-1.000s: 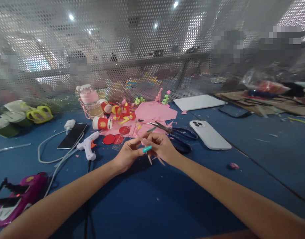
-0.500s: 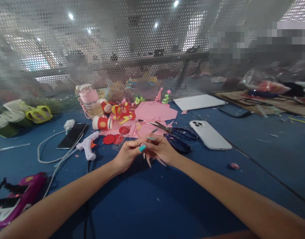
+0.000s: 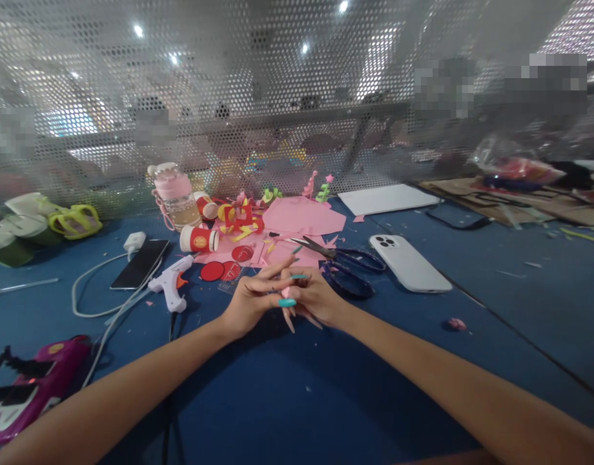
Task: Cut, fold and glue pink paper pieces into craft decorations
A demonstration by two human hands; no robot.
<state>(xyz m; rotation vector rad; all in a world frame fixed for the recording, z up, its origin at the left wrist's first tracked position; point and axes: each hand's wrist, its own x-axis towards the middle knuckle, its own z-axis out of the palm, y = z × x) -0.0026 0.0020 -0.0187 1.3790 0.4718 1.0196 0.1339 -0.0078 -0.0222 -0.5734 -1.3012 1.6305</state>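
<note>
Far L: green-and-white cups [image 3: 9,248] w/ yellow cut-out piece [image 3: 77,221] beside; clear stick [image 3: 23,287] nearer, lying flat. Lower L: magenta device [image 3: 59,358], black parts on top, small red light lit.

Next R: white charger [image 3: 135,242], its white cable [image 3: 74,290] looping round by black phone [image 3: 139,264], which lies flat. White glue gun [image 3: 172,284] just R of phone, orange trigger, black cord toward viewer. Behind: pink-lidded bottle [image 3: 174,194], upright; red-and-white paper cup [image 3: 199,239] on its side, near pink paper. Red disc [image 3: 212,270] in front.

Ctr: L hand [image 3: 246,303], thumb + fingers pinched narrow on small pink piece [image 3: 286,292]; nails teal. Piece sits betw. both hands' fingertips, above blue tabletop [image 3: 277,394]. R hand [image 3: 319,297] closes on same piece from R side, fingers curled, grip narrow. Exact shape of piece: can't tell, mostly hidden.

Behind hands: pink paper [image 3: 304,216] w/ red + yellow scraps to L, green paper curl [image 3: 323,192] at back. Blue-handled scissors [image 3: 352,261] just beyond R hand, blades slightly apart, pointing L.

R: white sheet [image 3: 387,199] at back, white phone [image 3: 410,265] flat, cameras up; crumpled pink scrap [image 3: 456,323] nearer. Far R: brown cardboard [image 3: 500,206], clear plastic bag [image 3: 495,154] behind.
</note>
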